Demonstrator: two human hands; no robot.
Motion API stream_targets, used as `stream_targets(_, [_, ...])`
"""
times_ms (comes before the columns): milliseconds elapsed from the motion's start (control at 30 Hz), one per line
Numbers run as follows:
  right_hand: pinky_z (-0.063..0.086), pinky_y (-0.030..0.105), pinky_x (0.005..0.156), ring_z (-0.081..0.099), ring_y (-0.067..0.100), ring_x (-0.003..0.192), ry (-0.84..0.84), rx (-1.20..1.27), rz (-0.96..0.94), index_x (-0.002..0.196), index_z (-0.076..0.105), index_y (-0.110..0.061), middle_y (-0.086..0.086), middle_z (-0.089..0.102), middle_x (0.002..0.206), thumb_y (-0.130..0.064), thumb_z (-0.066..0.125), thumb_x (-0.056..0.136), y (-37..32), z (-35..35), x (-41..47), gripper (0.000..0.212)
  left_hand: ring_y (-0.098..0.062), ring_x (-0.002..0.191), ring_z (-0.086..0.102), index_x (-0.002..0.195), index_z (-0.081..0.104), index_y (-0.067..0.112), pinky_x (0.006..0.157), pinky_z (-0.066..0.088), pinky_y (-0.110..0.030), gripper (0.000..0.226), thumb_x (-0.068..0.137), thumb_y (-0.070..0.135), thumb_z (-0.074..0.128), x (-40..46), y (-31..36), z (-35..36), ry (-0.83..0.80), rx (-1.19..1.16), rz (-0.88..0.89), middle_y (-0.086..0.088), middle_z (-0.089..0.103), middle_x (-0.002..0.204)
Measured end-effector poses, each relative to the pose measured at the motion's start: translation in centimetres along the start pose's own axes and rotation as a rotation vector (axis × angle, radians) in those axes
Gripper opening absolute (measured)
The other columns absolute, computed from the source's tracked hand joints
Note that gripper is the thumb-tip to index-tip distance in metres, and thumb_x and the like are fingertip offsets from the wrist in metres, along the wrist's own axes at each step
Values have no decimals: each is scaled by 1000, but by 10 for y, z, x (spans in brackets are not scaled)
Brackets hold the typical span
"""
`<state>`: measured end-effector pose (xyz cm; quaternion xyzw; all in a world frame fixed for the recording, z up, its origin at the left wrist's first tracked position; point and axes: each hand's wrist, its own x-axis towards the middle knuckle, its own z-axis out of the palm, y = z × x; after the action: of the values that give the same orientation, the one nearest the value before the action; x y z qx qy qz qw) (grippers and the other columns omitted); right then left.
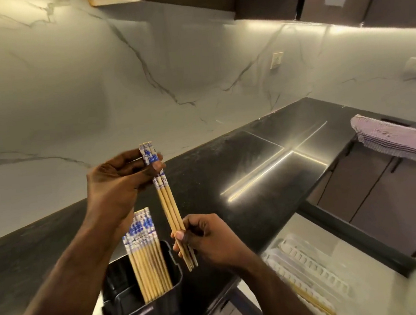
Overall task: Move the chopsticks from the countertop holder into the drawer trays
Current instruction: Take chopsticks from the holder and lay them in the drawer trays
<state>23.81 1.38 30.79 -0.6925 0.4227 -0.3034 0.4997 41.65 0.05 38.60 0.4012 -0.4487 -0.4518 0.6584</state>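
Observation:
Three bamboo chopsticks (168, 203) with blue-and-white patterned tops are held upright over the counter. My left hand (117, 185) pinches their patterned tops, and my right hand (206, 240) grips their thin lower ends. Below them a black holder (131, 313) stands near the counter's front edge with several more chopsticks (147, 257) leaning in it. To the lower right the drawer is open, and its white ribbed tray (316, 272) holds at least one chopstick (314, 300) lying flat.
The black countertop (253, 157) runs right along a marble backsplash. A stack of striped cloths (391, 139) lies at its far right end. Dark cabinet doors (388, 201) stand beyond the open drawer.

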Motion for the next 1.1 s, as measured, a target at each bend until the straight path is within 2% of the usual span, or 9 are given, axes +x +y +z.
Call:
stream_targets(233, [59, 34, 84, 71, 14, 85, 57, -66, 42, 105, 67, -10, 5, 72, 93, -22, 58, 96, 30, -59, -88, 17, -20, 86, 75, 95, 72, 14, 70, 61, -26, 33, 62, 13, 73, -54, -27, 76, -31, -31, -67, -6, 77, 94])
stream_targets(367, [58, 42, 89, 71, 21, 90, 93, -120, 92, 105, 68, -9, 9, 73, 98, -29, 61, 94, 54, -95, -147, 25, -24, 94, 73, 106, 70, 9, 77, 61, -34, 38, 68, 11, 73, -91, -54, 122, -34, -30, -126, -9, 76, 100])
stream_targets(433, [58, 41, 88, 71, 23, 89, 109, -136, 122, 106, 69, -8, 11, 73, 98, -26, 61, 94, 67, -115, -174, 24, -24, 94, 73, 106, 70, 9, 74, 61, -32, 36, 70, 10, 73, -106, -66, 147, -40, -47, -161, -9, 76, 100])
stream_targets(567, [58, 21, 73, 72, 11, 76, 162, -143, 198, 103, 72, -9, 3, 74, 90, -21, 63, 93, 92, -156, -224, 18, -23, 91, 74, 99, 72, 10, 70, 61, -30, 34, 66, 12, 75, -135, -90, 200, -54, -91, -224, -9, 77, 97])
stream_targets(633, [55, 16, 66, 71, 8, 70, 191, -148, 229, 98, 74, -11, 0, 74, 84, -22, 64, 93, 104, -171, -240, 15, -23, 90, 74, 99, 72, 10, 72, 61, -32, 35, 64, 13, 75, -145, -103, 220, -47, -89, -261, -8, 77, 95])
stream_targets(767, [57, 20, 67, 72, 13, 69, 214, -163, 287, 92, 73, -8, -2, 74, 78, -20, 64, 93, 133, -192, -258, 16, -25, 89, 75, 97, 71, 8, 77, 59, -39, 22, 75, 5, 74, -152, -138, 248, -37, -40, -339, -10, 77, 93])
stream_targets(900, [61, 34, 74, 73, 19, 69, 210, -171, 375, 89, 73, -11, -1, 73, 76, -20, 64, 93, 162, -204, -263, 14, -24, 85, 75, 95, 70, 9, 70, 60, -34, 19, 77, 7, 73, -151, -178, 263, -49, 54, -410, -8, 77, 89])
stream_targets(1000, [62, 36, 70, 73, 20, 70, 217, -199, 459, 93, 73, -8, 4, 75, 80, -21, 63, 94, 181, -213, -261, 17, -22, 81, 76, 98, 68, 5, 65, 61, -31, 20, 78, 7, 72, -147, -206, 270, -70, 126, -446, -11, 76, 89])
stream_targets(1100, [61, 38, 70, 72, 19, 68, 211, -209, 533, 95, 72, 0, 12, 76, 87, -17, 61, 94, 198, -225, -255, 20, -24, 81, 75, 101, 67, 2, 70, 62, -36, 22, 80, 5, 73, -137, -235, 276, -93, 174, -505, -13, 76, 91])
